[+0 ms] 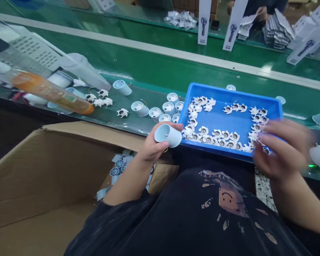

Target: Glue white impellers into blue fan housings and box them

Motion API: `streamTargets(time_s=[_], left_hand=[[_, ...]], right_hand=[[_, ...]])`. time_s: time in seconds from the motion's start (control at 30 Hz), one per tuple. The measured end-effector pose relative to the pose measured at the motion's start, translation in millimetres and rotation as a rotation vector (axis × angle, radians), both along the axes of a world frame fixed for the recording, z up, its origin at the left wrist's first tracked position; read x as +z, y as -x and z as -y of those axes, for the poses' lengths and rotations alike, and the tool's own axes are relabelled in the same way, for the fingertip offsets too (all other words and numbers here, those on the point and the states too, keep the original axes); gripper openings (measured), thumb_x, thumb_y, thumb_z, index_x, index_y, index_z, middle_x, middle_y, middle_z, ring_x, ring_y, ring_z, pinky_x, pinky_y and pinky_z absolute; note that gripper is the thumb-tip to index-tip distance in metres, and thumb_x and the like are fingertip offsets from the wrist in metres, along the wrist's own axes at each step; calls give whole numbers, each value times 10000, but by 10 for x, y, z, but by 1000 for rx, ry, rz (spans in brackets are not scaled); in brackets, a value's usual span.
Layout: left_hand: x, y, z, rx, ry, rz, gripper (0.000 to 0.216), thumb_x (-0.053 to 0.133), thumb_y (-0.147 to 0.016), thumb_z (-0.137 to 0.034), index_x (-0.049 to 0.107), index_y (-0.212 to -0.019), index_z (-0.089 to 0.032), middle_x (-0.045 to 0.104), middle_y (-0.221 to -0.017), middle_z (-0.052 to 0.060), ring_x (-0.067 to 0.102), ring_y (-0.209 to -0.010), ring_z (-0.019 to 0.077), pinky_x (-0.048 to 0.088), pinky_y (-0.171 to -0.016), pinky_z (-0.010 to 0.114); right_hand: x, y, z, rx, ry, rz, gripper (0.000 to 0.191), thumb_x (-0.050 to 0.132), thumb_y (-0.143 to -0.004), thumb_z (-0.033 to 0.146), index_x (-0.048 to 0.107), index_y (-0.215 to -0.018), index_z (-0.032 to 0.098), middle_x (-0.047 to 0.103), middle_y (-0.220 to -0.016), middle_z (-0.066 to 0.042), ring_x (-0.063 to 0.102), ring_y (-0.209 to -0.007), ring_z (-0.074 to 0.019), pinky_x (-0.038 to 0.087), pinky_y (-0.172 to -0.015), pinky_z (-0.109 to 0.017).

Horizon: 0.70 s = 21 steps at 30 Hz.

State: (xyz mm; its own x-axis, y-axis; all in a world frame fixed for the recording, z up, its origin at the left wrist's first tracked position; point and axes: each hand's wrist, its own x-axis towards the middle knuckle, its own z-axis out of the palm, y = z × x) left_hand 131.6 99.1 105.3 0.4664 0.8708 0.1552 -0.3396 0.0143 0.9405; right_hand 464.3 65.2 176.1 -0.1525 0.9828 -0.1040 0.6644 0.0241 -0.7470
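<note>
My left hand (152, 144) is closed around a pale blue plastic cup-shaped housing (173, 136), tilted with its open end facing left. Something white shows inside it, and a bit of wire hangs beneath. Blurred by motion, my right hand (285, 147) hovers over the right end of a blue tray (232, 92). Its fingers are apart, and I make out nothing between them. White fan impellers (225, 135) with dark round hubs lie along the tray's sides. Left of the tray stand several similar blue housings (140, 108) with white parts inside.
Loose impellers (122, 113) and a bottle of orange liquid (50, 92) lie on the left bench. An open cardboard box (56, 170) below holds blue parts. Across the green conveyor (149, 53) are upright white boxes (204, 25) and a co-worker's hand (261, 14).
</note>
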Motion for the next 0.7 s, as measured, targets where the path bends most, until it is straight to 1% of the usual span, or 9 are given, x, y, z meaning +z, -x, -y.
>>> streamTargets(time_s=[0.07,0.1,0.13,0.23,0.33,0.43,0.53,0.63,0.7], left_hand=[[-42,-109,-15,3,-40,18,588,866,-601,-483,579,-1041,-219,693,-978,74,644,-942,271,518,-803,366],[-56,-149,-21,-5,-57,23,594,860,-613,-482,553,-1047,-219,686,-960,67,642,-920,258,512,-793,355],[-69,-172,-26,-15,-72,28,613,855,-625,-479,521,-1071,-225,678,-967,65,640,-913,248,507,-788,347],[-93,-126,-27,-66,-119,9,723,850,-650,-460,411,-1188,-257,649,-1085,88,638,-955,242,497,-802,345],[-80,28,-15,-84,-166,-96,737,810,-703,-478,383,-1261,-257,619,-1149,107,629,-974,248,488,-830,363],[-3,137,-15,-81,-168,-257,671,774,-738,-498,468,-1264,-215,614,-1162,109,619,-999,266,482,-864,379],[116,128,-44,-125,-199,-368,666,808,-689,-509,560,-1223,-198,623,-1216,112,607,-1080,316,473,-941,419],[215,61,-90,-119,-313,-412,631,802,-695,-495,594,-1215,-204,610,-1289,116,567,-1190,347,435,-1029,450],[258,10,-121,-119,-389,-438,588,761,-742,-463,583,-1241,-207,606,-1306,119,569,-1201,338,436,-1038,452]], right_hand=[[-99,290,-308,-13,-78,258,320,551,-993,341,565,-1248,150,463,-1349,-116,422,-1285,-265,392,-1104,-506],[-160,411,-477,-13,-92,381,301,550,-992,298,565,-1248,140,456,-1357,-122,398,-1310,-271,337,-1136,-528],[-222,508,-646,-6,-84,489,282,551,-990,277,575,-1229,129,473,-1334,-127,408,-1302,-269,322,-1140,-534],[-394,642,-1074,37,3,725,261,575,-984,311,601,-1151,112,548,-1203,-117,519,-1166,-235,438,-1054,-476],[-514,627,-1283,75,58,827,299,581,-985,342,582,-1190,125,547,-1203,-106,556,-1095,-209,507,-974,-420],[-566,614,-1309,67,82,829,304,579,-986,338,577,-1207,130,532,-1237,-111,545,-1122,-217,503,-986,-429],[-532,633,-1220,23,97,729,299,590,-977,335,585,-1190,125,519,-1262,-116,508,-1186,-239,461,-1039,-470],[-410,613,-991,-15,106,498,319,566,-988,362,570,-1196,120,517,-1257,-122,509,-1181,-237,458,-1039,-467],[-300,573,-746,9,118,274,361,462,-1027,396,513,-1248,115,546,-1196,-123,561,-1093,-208,509,-966,-416]])
